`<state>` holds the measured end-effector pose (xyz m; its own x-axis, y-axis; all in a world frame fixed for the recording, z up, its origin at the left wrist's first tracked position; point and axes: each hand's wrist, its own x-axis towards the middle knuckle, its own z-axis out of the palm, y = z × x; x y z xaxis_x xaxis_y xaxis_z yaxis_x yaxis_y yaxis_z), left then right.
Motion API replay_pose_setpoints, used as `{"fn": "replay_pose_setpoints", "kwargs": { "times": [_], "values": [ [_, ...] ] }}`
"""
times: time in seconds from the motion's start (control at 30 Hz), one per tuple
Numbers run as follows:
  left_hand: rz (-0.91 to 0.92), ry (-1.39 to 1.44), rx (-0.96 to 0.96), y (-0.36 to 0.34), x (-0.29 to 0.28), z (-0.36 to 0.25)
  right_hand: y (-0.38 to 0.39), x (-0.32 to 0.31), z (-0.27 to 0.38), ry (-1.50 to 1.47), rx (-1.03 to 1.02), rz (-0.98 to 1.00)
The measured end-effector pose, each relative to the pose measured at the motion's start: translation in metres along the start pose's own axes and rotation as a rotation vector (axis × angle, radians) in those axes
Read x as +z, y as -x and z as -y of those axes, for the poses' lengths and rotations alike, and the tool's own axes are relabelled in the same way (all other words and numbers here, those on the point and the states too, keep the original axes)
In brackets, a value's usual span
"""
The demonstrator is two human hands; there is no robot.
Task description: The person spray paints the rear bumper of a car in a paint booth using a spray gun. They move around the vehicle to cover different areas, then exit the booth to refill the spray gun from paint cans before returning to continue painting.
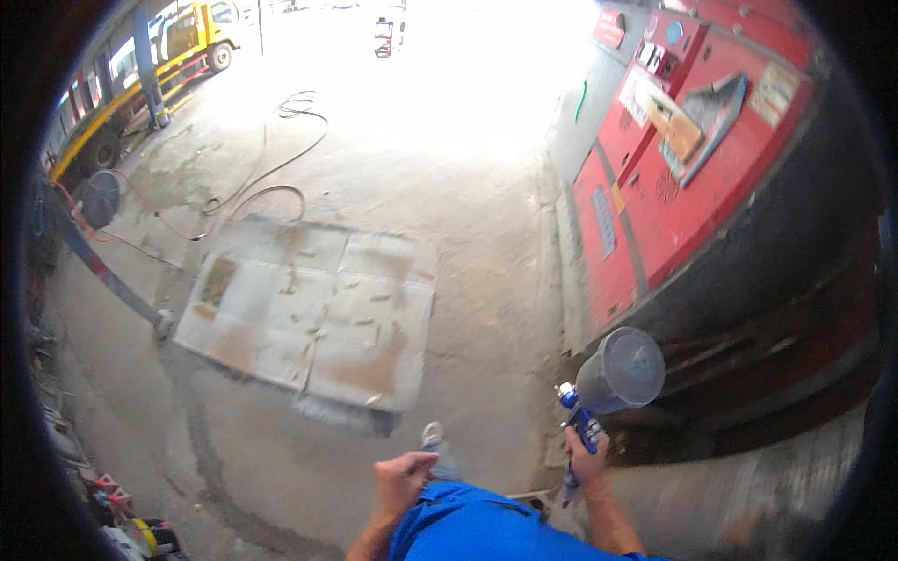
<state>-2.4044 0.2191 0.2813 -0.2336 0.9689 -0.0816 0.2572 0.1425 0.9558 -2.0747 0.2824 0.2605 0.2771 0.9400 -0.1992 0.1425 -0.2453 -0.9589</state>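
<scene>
In my right hand [586, 455] I grip a blue paint spray gun [582, 423] by its handle, fingers wrapped around it. A large grey translucent cup [622, 369] sits on top of the gun, tilted to the right. My left hand [405, 475] hangs in front of my blue shirt with its fingers curled closed, and nothing shows in it. Ahead on the floor lies a flattened sheet of whitish cardboard [323, 385] with brown stains and small strips scattered on it. One of my shoes [431, 433] shows beyond my left hand.
A red metal cabinet [599, 252] stands at the right, with a wooden block [675, 126] and a grey-blue piece on it. An air hose [281, 170] loops across the concrete floor. A post [108, 271] rises at the left. A yellow truck [192, 42] is parked at the far left.
</scene>
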Motion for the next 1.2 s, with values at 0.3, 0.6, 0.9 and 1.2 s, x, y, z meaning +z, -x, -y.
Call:
{"fn": "replay_pose_setpoints", "kwargs": {
  "times": [0.3,0.6,0.9,1.2],
  "values": [
    [0.336,0.369,0.081,-0.414,0.073,-0.151,-0.274,0.036,0.090,-0.047,-0.042,-0.298],
    [0.310,0.258,0.109,-0.764,0.199,-0.173,-0.630,0.080,0.116,0.173,-0.040,-0.265],
    [-0.372,0.483,-0.392,-0.988,0.173,-0.068,-1.014,0.228,0.275,0.123,-0.101,0.045],
    [-0.445,-0.205,-0.239,-1.416,0.203,-0.108,-1.343,0.365,0.362,0.041,-0.028,0.058]
  ]
}}
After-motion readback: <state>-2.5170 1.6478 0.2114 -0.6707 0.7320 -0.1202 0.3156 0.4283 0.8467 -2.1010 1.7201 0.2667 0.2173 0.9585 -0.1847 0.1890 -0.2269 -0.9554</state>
